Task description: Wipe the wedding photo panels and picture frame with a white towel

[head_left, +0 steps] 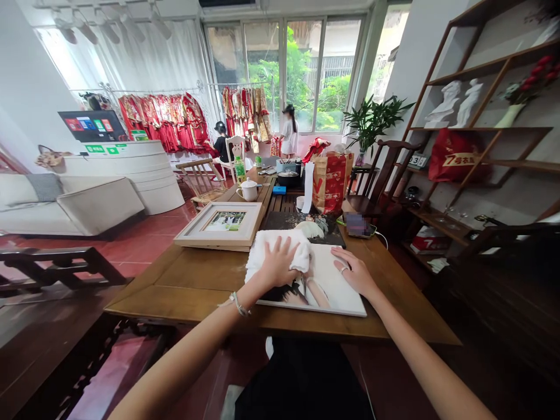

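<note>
A white towel (259, 251) lies bunched on a large photo print panel (343, 296) near the table's front edge. My left hand (277, 263) rests flat on the towel with its fingers spread. At the panel's right side, my right hand (355, 273) lies with its fingers stretched out over the white surface. The towel and my left hand cover part of the panel's picture, which shows dark hair and an arm. Left of the towel is a framed photo (225, 220) in a pale wide frame.
Beyond the panel lie a dark tray (280, 221), a red paper bag (335, 184), a white lidded cup (248, 189) and a green bottle (240, 171). A phone (357, 225) with a cable sits at the right. Two people are farther back near red garments (164, 119).
</note>
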`<state>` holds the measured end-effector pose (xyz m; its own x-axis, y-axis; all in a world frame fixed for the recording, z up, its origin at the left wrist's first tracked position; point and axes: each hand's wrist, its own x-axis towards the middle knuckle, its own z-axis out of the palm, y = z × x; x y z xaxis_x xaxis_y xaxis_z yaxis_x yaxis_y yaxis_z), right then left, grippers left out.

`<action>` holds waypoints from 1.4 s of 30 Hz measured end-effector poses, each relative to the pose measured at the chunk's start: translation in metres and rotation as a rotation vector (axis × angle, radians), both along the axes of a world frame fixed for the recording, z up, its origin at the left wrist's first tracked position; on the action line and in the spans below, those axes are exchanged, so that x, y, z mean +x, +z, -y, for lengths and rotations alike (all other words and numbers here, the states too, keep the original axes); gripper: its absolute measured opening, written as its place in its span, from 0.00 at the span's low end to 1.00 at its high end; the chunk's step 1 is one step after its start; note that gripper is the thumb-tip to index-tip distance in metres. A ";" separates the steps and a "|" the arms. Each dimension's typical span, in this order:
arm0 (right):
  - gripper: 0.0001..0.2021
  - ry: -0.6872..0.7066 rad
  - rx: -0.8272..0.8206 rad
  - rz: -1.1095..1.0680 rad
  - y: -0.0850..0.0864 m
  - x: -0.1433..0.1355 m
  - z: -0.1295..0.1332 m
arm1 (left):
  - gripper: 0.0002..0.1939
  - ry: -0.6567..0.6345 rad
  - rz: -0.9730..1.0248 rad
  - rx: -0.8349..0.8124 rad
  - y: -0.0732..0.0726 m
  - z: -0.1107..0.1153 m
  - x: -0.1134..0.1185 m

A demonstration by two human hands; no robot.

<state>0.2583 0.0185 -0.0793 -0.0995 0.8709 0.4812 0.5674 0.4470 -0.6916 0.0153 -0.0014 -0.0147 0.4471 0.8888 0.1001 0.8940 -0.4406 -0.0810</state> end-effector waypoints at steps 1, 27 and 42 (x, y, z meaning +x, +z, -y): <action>0.16 0.002 -0.002 -0.003 0.001 0.000 0.000 | 0.35 -0.011 -0.001 -0.002 -0.001 0.012 -0.001; 0.16 0.039 -0.012 0.020 0.007 0.000 0.004 | 0.47 -0.049 -0.015 -0.029 -0.009 0.097 0.053; 0.16 0.008 -0.025 0.003 0.006 -0.002 0.004 | 0.34 0.082 -0.030 0.009 0.006 -0.001 0.003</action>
<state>0.2561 0.0146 -0.0729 -0.1077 0.8819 0.4591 0.5659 0.4340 -0.7010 0.0182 -0.0002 -0.0084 0.3753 0.9219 0.0963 0.9244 -0.3647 -0.1115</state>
